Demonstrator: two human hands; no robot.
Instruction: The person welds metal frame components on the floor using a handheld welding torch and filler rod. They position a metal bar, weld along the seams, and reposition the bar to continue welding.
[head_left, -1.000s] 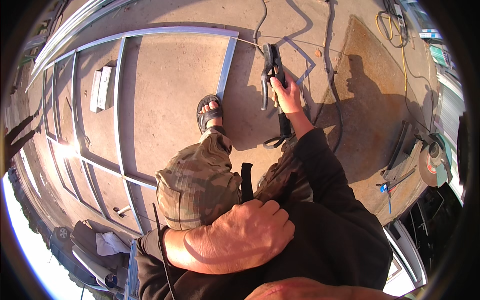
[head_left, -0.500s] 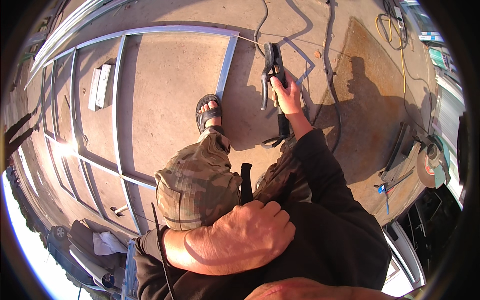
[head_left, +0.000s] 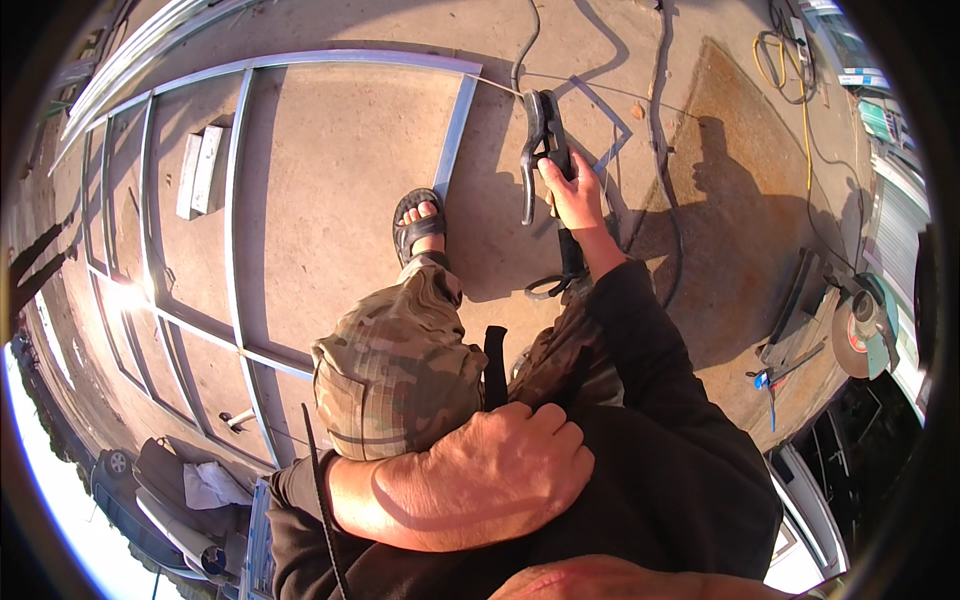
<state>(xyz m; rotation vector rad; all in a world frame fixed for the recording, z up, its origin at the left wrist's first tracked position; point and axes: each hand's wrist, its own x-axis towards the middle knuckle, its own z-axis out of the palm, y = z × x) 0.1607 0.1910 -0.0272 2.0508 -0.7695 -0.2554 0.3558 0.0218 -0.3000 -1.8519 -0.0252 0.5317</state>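
Note:
My right hand is closed around a black welding electrode holder, out ahead of my knees. From the holder's jaws a thin welding rod reaches left to the upper right corner of a shiny metal frame on the ground. Whether the rod's tip touches the metal is too small to tell. My left hand lies closed across my lap, knuckles up; whatever its fingers hold, if anything, is hidden. Just beyond it a black strap-like piece sticks up. My sandalled foot stands by the frame's end bar.
Dark cables run over the concrete on the right. An angle grinder and a blue-marked tool lie at the right. A white block sits inside the frame. Long metal bars are at upper left; another person's legs show at far left.
The electrode holder and my right hand have shifted slightly toward me and to the right. My left hand has barely moved.

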